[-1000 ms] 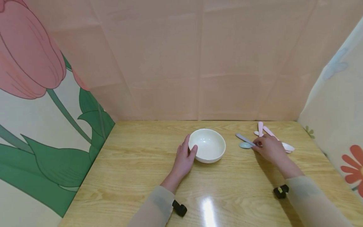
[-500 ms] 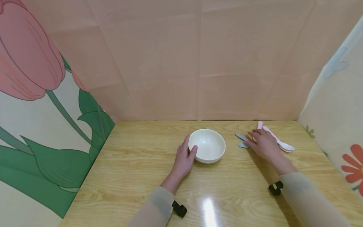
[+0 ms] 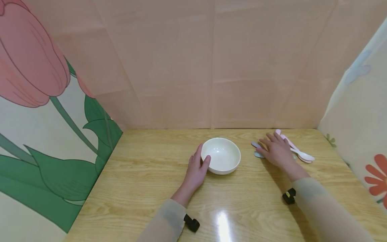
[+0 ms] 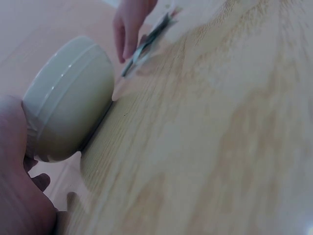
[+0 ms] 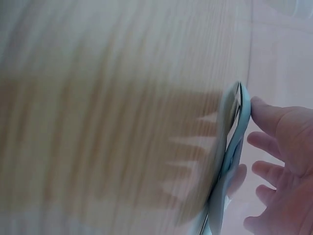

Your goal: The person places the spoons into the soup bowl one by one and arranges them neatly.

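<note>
A white bowl (image 3: pixel 222 158) stands upright on the wooden table, and my left hand (image 3: pixel 195 170) holds its left side, thumb near the rim and fingers round the outer wall. To the right, my right hand (image 3: pixel 278 153) is over a small pile of spoons with its fingers spread. Beneath it show a grey-blue handle (image 3: pixel 255 144) and a pale blue spoon end (image 3: pixel 258 155); the hand hides the rest. In the right wrist view, pale blue spoons (image 5: pixel 230 156) lie stacked close to the thumb and fingers; whether they touch is unclear.
Pink handles (image 3: pixel 288 141) and white spoon ends (image 3: pixel 306 157) lie just right of the right hand. A pink cloth backdrop (image 3: pixel 169 84) rises behind the table (image 3: pixel 145 174). Flower-printed sheets stand at left and right.
My right hand, whose fingers were bent together at the spoons, has spread its fingers and shifted slightly left and away from me. The left hand and bowl stay in place.
</note>
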`<state>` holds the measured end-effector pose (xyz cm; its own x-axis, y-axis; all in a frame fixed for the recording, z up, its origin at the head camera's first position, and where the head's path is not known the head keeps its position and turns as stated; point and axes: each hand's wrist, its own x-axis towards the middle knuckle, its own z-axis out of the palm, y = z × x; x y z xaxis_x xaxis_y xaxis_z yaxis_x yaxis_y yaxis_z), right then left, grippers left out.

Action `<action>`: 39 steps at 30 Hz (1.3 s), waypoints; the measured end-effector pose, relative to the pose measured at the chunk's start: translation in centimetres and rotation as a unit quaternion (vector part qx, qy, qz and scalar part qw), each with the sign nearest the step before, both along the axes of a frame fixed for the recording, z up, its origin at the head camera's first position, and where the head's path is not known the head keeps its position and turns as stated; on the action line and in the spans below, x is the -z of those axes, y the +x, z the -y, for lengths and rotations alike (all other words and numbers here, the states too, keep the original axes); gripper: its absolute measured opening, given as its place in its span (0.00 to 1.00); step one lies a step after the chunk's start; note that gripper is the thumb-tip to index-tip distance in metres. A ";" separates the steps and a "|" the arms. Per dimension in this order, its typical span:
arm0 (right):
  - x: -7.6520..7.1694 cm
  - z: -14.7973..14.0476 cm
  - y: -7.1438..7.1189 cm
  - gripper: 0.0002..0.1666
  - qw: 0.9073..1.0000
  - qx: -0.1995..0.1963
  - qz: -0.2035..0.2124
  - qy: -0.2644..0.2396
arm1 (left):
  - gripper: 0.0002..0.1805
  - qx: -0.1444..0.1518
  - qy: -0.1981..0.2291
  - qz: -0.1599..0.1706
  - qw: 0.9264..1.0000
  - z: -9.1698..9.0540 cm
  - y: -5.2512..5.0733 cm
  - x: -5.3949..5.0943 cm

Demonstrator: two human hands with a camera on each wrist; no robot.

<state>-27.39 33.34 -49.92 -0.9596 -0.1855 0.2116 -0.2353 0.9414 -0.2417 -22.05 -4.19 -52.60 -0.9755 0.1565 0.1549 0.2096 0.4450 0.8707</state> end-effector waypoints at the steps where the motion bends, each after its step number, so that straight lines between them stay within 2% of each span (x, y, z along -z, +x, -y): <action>1: 0.0 0.0 0.0 0.33 1.000 0.000 -0.001 0.000 | 0.42 0.000 0.000 0.000 1.000 0.0 0.0 0.0; 5: 0.1 0.1 -0.2 0.31 1.000 0.003 -0.006 -0.003 | 0.42 -0.001 0.000 0.002 1.000 -0.1 0.1 -0.1; 13: 0.2 0.2 -0.4 0.17 0.999 0.007 -0.014 -0.037 | 0.41 -0.002 0.002 0.000 1.000 -0.1 0.1 -0.1; 17: 0.1 0.3 -0.5 0.14 0.998 0.000 -0.037 -0.041 | 0.41 -0.001 0.001 0.003 1.000 -0.1 0.1 -0.2; 23: -0.1 0.5 -0.5 0.13 0.997 -0.012 -0.065 -0.037 | 0.41 0.002 0.002 0.004 1.000 0.0 0.2 -0.3; 33: -0.3 0.8 -0.3 0.13 0.998 -0.013 -0.053 -0.027 | 0.41 0.004 0.000 0.000 1.000 0.0 0.1 -0.1; 39: -0.4 0.9 0.0 0.14 0.998 -0.010 -0.049 -0.044 | 0.42 0.003 0.003 -0.004 1.000 0.0 -0.1 0.1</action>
